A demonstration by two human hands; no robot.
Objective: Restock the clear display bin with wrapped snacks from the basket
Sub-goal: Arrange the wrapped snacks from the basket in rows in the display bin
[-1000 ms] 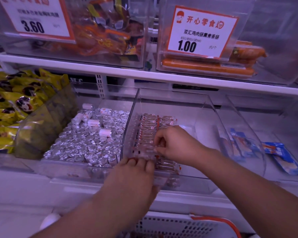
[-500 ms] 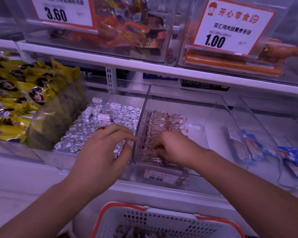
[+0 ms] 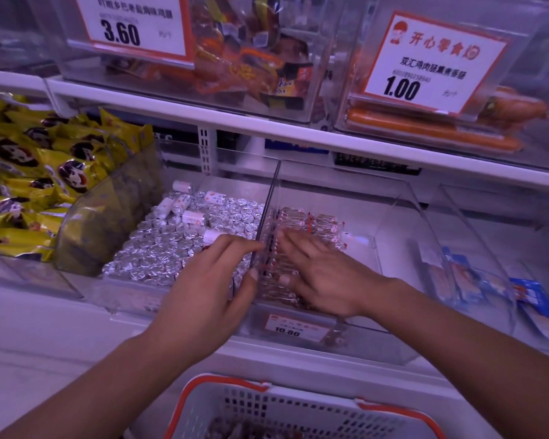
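Lying under right fingers: snacks

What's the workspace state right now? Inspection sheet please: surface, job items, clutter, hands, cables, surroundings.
Surface: white shelf holding clear bins side by side.
Job's things: clear display bin partly filled, wrapped snacks along its left side; basket below, some contents left.
Clutter: nothing seen.
Grippers: left hand open at the bin's left wall; right hand flat on the snacks inside.
Cables: nothing seen.
Surroundings: foil-wrapped pieces in the left bin, yellow packets beyond, blue packets right, sausages above.
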